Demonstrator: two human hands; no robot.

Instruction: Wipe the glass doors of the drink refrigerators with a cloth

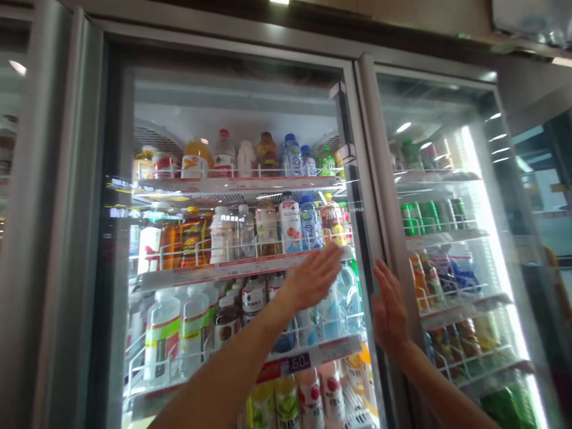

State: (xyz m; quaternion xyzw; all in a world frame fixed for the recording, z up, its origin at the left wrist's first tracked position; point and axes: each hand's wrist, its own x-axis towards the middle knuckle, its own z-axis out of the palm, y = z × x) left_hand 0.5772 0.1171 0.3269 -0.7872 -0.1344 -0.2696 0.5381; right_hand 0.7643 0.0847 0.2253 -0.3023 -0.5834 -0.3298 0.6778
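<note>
I face a glass-fronted drinks cooler with two doors. My left hand (315,275) lies flat and open against the glass of the left door (232,107), near its right edge, in front of the middle shelves. My right hand (389,310) is open too, fingers straight up, its palm against the grey frame (373,179) between the two doors. Neither hand holds anything. Behind the left glass stand rows of bottles (277,229) on white wire shelves with red price strips (232,268).
The right door (447,119) shows green cans (429,215) and more bottles on its shelves. A grey metal side panel (40,238) bounds the cooler on the left. At far right a dim shop area lies beyond the cooler.
</note>
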